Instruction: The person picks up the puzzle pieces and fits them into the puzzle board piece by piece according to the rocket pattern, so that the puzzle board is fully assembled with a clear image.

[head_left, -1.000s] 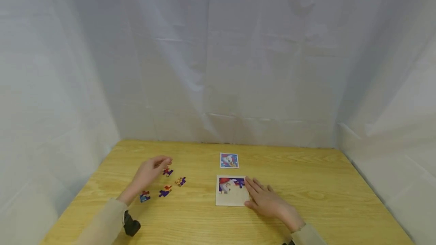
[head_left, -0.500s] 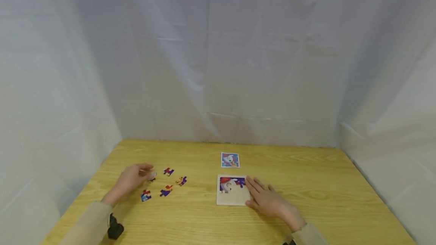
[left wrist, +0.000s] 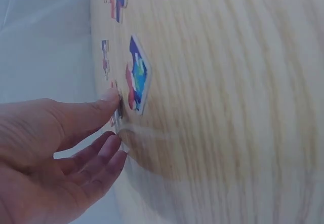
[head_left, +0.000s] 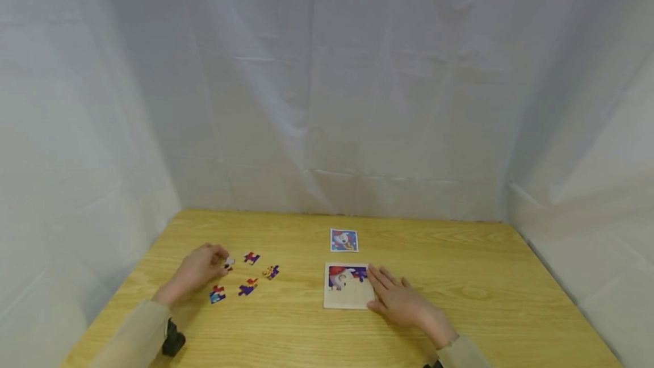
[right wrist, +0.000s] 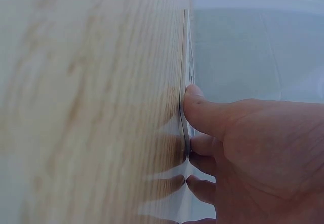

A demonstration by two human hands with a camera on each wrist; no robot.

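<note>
On the left side of the desk, the left hand has its thumb and fingertips pinched on a small puzzle piece that lies on or just above the wood; the wrist view shows the thumb on the piece's edge with the other fingers loosely curled below it. Just beside this hand lie four loose pieces: a red and blue one nearest the wrist, a red and purple one, an orange and purple one and a red and purple one. Well apart to the right, the right hand lies flat with straight fingers, its thumb against the right edge of the wooden puzzle tray. Joined pieces fill the tray's far part; its near part is bare wood. Behind the tray lies a small picture card.
</note>
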